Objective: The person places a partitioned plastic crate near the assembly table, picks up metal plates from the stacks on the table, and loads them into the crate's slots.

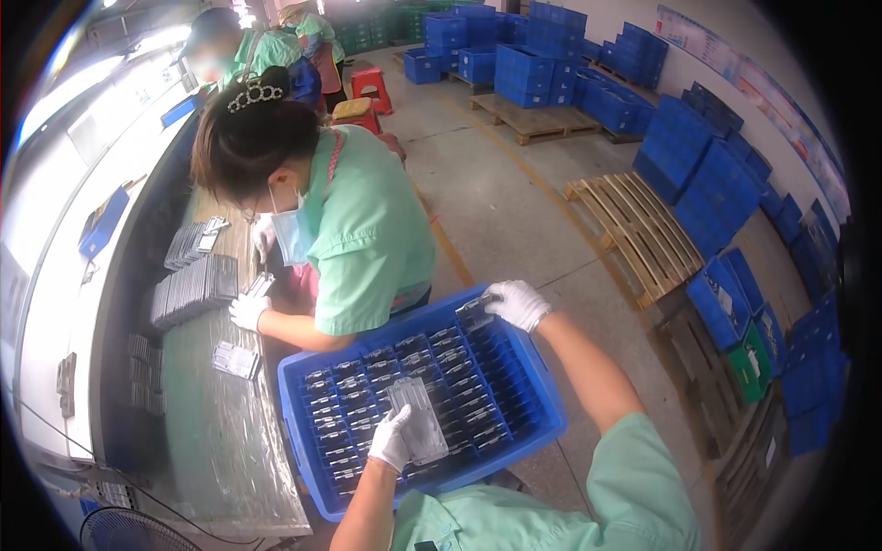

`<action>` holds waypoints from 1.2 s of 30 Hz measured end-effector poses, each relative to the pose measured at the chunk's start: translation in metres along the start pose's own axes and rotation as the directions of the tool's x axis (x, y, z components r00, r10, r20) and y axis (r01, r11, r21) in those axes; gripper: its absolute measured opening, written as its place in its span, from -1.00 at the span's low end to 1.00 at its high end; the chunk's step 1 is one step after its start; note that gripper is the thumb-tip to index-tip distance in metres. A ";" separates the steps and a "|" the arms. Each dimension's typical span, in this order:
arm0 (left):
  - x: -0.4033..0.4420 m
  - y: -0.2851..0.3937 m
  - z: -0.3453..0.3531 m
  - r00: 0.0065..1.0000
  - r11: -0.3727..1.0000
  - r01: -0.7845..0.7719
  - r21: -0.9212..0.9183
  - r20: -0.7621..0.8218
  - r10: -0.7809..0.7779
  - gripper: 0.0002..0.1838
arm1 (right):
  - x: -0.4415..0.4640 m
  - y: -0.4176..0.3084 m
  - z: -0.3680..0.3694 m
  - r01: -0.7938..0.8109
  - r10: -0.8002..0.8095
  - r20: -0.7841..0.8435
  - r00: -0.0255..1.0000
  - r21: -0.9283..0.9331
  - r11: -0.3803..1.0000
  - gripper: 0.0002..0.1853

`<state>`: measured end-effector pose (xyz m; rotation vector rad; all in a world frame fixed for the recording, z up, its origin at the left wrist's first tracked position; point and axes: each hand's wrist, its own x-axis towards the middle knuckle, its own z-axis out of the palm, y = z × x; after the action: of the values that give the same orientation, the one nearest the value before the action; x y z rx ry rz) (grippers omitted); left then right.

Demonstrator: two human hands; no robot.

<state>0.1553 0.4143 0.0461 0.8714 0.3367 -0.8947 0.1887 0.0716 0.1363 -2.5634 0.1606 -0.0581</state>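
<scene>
A deep blue crate point(292, 395) holds rows of thin grey metal parts standing on edge between blue dividers. Over the rows, my gloved left hand point(390, 443) is closed on a flat grey metal plate point(421, 424) with its broad face up. At the crate's far right corner, my gloved right hand point(520, 305) grips a dark metal part point(474, 314) by its edge, just above the slots. The fingertips on that part are partly hidden. Many slots in the right-hand column point(514, 390) look dark, without upright parts.
A co-worker point(367, 230) sits beside the crate at a workbench point(216, 450), handling a similar part. Stacked plates point(197, 289) and one loose plate point(236, 360) lie there. Wooden pallets point(634, 230) and blue crates point(680, 156) line the right; a fan point(133, 531) stands lower left.
</scene>
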 end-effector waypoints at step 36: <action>-0.017 -0.016 0.014 0.967 0.889 -0.180 0.421 -0.090 0.239 -0.66 | -0.037 0.001 -0.030 -0.052 0.045 0.037 0.998 0.217 0.975 -0.77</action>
<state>0.1309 0.4076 0.0567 1.3400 0.1690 -0.7113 0.1494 0.0587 0.1607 -2.3385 0.1938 -0.0159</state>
